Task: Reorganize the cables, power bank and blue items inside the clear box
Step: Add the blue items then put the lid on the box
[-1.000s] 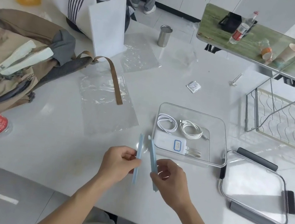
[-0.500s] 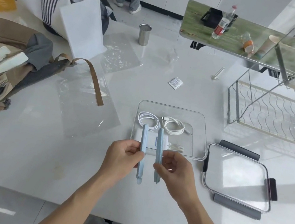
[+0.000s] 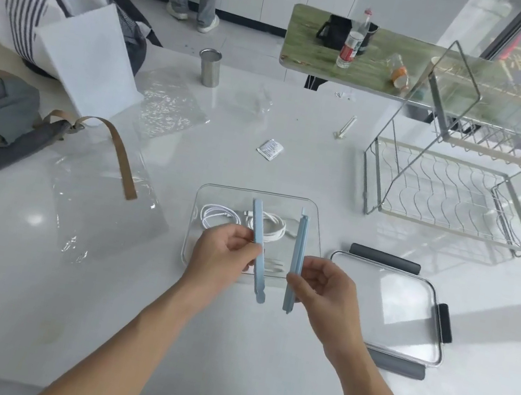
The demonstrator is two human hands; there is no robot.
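Two hands | left (image 3: pixel 223 253) pinches blue clip (image 3: pixel 258 249) | right (image 3: pixel 323 286) pinches second clip (image 3: pixel 295 262) | above clear box (image 3: pixel 315 214)

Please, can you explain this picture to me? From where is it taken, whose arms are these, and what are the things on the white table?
There is no machine here. A person wears a camera on the head, so you look down at that person's own arms. The left hand holds one blue strip, and the right hand holds another blue strip, both above a clear box. Inside the box lie coiled white cables. The box's lid lies to the right. Further off are a wire rack, a metal cup, plastic bags and a backpack.
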